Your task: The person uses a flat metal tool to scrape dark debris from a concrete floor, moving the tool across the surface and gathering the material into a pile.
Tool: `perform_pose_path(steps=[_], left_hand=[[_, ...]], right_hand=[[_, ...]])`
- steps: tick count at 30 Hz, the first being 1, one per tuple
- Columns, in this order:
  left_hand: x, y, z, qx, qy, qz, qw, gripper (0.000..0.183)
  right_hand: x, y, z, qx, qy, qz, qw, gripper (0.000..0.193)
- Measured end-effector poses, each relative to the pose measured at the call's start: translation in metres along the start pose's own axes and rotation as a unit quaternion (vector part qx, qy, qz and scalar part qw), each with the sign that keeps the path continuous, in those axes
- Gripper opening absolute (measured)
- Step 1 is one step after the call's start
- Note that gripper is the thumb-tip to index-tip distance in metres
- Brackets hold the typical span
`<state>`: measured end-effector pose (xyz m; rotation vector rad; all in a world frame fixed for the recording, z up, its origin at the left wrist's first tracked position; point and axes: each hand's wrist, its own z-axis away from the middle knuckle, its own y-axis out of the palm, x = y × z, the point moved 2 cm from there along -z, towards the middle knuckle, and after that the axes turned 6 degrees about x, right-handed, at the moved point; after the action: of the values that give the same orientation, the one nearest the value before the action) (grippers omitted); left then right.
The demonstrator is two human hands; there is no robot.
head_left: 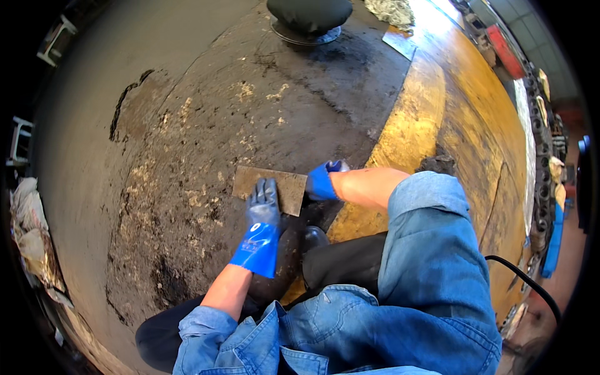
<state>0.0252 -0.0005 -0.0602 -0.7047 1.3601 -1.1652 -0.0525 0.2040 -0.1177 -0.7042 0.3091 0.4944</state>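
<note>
A flat, rectangular, brown-stained plate (289,187) lies tilted over the rough dark surface (206,144) in front of me. My left hand (262,201), in a blue glove with a darkened palm and fingers, rests on this plate with its fingers stretched out flat. At the plate's right end is my right hand (332,172), also in a blue glove. Its fingers look curled, but what they hold is hidden. Pale crumbly patches dot the dark surface around the plate.
A black padded round seat (309,17) stands at the far side. To the right runs a yellow, dirt-streaked surface (459,119), with a dark clump (437,164) beside my right forearm. A black cable (528,281) curves past my right side. Crumpled pale sheeting (31,219) lies far left.
</note>
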Motion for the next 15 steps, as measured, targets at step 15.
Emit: perform_pose_path(steps=[15], left_hand=[[0.037,0.039,0.03,0.001,-0.063,-0.127,0.99,0.054]], right_hand=[[-0.019,-0.081,-0.014,0.083,0.149,-0.78,0.602,0.043]])
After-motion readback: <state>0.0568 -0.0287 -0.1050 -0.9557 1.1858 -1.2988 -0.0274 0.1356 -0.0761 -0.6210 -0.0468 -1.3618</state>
